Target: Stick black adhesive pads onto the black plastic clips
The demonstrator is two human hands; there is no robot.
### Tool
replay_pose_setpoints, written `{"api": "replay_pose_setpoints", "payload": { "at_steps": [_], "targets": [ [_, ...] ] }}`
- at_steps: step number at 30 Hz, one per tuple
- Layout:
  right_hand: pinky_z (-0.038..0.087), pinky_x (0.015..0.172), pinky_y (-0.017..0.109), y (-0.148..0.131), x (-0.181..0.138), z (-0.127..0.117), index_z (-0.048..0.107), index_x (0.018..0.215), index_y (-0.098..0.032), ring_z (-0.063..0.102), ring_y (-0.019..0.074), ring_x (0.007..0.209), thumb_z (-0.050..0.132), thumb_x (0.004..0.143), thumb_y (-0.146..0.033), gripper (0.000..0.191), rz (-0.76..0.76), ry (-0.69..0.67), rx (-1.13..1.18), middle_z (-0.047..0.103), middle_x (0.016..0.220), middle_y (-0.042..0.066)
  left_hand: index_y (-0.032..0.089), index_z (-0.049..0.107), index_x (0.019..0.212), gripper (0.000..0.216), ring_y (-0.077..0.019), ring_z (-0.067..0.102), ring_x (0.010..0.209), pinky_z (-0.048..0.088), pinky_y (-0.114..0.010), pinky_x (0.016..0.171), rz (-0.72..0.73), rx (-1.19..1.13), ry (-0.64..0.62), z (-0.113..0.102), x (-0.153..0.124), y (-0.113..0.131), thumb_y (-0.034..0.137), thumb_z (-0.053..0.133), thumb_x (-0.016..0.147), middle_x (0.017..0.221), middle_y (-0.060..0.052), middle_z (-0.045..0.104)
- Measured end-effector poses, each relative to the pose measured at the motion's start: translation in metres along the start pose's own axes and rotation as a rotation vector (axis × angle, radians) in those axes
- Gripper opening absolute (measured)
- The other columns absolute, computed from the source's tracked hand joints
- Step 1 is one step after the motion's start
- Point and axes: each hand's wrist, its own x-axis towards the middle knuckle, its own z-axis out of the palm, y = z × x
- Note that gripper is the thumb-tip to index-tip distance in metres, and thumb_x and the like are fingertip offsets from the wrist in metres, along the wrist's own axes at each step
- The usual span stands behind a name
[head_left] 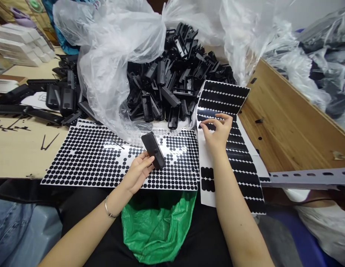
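My left hand point(140, 168) grips a black plastic casing point(153, 150), thumb on the near side, and holds it tilted above a white sheet of round black stickers point(85, 159). Over a second sheet, with rows of black scallop-edged stickers point(225, 94), is my right hand point(218, 133). Its thumb and index finger pinch a small black sticker point(200, 125) at that sheet's left side; the other fingers are raised. The far end of this sheet curls upward. Some stickers are gone from both sheets, leaving white patches.
Behind the sheets lies a heap of black plastic casings point(166, 81) in a clear plastic bag point(105, 55). A wooden board point(295, 129) slants along the right. More black parts point(61, 96) and stacked white boxes point(19, 44) stand left. A green bag point(158, 230) hangs below the table edge.
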Motion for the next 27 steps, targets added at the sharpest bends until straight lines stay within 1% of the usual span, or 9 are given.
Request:
{"api": "replay_pose_setpoints", "payload": {
  "at_steps": [2,3,6,8,10,13,16,22,27],
  "targets": [
    [0.04,0.101,0.049,-0.018,-0.009,-0.01,0.069,0.075,-0.022,0.051,0.0278,0.115,0.071,0.075,-0.029,0.007,0.052,-0.091,0.211,0.052,0.117,0.009,0.018,0.066,0.099,0.026,-0.0129,0.067,0.09,0.051,-0.025,0.086,0.012,0.004,0.006,0.0,0.0,0.0,0.022,0.078,0.075,0.1,-0.002,0.072],
    [0.042,0.1,0.049,-0.029,-0.015,-0.014,0.069,0.074,-0.023,0.052,0.0275,0.116,0.072,0.074,-0.032,0.009,0.107,-0.193,0.345,0.054,0.116,0.007,0.018,0.066,0.098,0.026,-0.0128,0.067,0.089,0.051,-0.025,0.085,0.019,0.009,0.008,0.001,0.0,0.0,0.023,0.078,0.075,0.098,-0.002,0.072],
    [0.04,0.103,0.05,-0.062,-0.042,-0.021,0.07,0.07,-0.024,0.055,0.0266,0.115,0.078,0.071,-0.038,0.016,0.352,-0.611,0.69,0.061,0.117,0.004,0.019,0.066,0.099,0.027,-0.0128,0.067,0.089,0.052,-0.025,0.084,0.048,0.023,0.012,0.002,0.0,0.0,0.023,0.078,0.075,0.098,-0.001,0.072],
    [0.038,0.104,0.049,-0.08,-0.06,-0.017,0.072,0.069,-0.024,0.055,0.0271,0.116,0.08,0.069,-0.039,0.018,0.478,-0.717,0.833,0.063,0.118,0.004,0.019,0.067,0.099,0.028,-0.0143,0.067,0.094,0.052,-0.027,0.088,0.081,0.022,0.014,0.003,0.0,-0.001,0.02,0.079,0.074,0.1,0.0,0.073],
    [0.037,0.106,0.046,-0.091,-0.076,-0.008,0.073,0.069,-0.024,0.053,0.0271,0.121,0.081,0.068,-0.038,0.016,0.589,-0.736,0.94,0.062,0.121,0.004,0.019,0.069,0.098,0.028,-0.0166,0.068,0.099,0.051,-0.03,0.094,0.116,0.023,0.022,0.004,-0.001,-0.001,0.018,0.079,0.072,0.099,-0.001,0.074],
    [0.037,0.106,0.04,-0.098,-0.092,0.006,0.074,0.071,-0.026,0.049,0.0256,0.126,0.081,0.069,-0.035,0.012,0.718,-0.637,1.048,0.062,0.126,0.002,0.019,0.071,0.094,0.025,-0.0189,0.067,0.104,0.048,-0.034,0.101,0.166,0.025,0.036,0.003,-0.002,-0.003,0.016,0.08,0.07,0.098,-0.002,0.075],
    [0.043,0.1,0.04,-0.102,-0.099,0.012,0.075,0.078,-0.027,0.054,0.0251,0.121,0.08,0.071,-0.036,0.012,0.82,-0.655,1.186,0.067,0.12,0.002,0.02,0.073,0.091,0.025,-0.0183,0.067,0.104,0.046,-0.033,0.103,0.199,0.03,0.023,0.002,-0.003,-0.005,0.017,0.081,0.068,0.097,-0.001,0.075],
    [0.047,0.097,0.04,-0.111,-0.104,0.012,0.075,0.083,-0.027,0.061,0.0232,0.111,0.076,0.076,-0.037,0.012,0.845,-0.677,1.31,0.074,0.105,0.001,0.022,0.073,0.083,0.017,-0.0154,0.066,0.091,0.049,-0.03,0.095,0.264,0.099,0.024,0.001,-0.003,-0.008,0.02,0.082,0.069,0.085,0.002,0.072],
    [0.046,0.1,0.041,-0.114,-0.101,0.013,0.075,0.084,-0.027,0.061,0.0233,0.112,0.075,0.077,-0.036,0.012,0.814,-0.684,1.322,0.074,0.104,0.002,0.022,0.07,0.078,0.013,-0.0145,0.063,0.076,0.051,-0.028,0.079,0.419,0.342,0.078,0.002,-0.007,-0.004,0.022,0.081,0.071,0.078,0.002,0.068]
  ]
}}
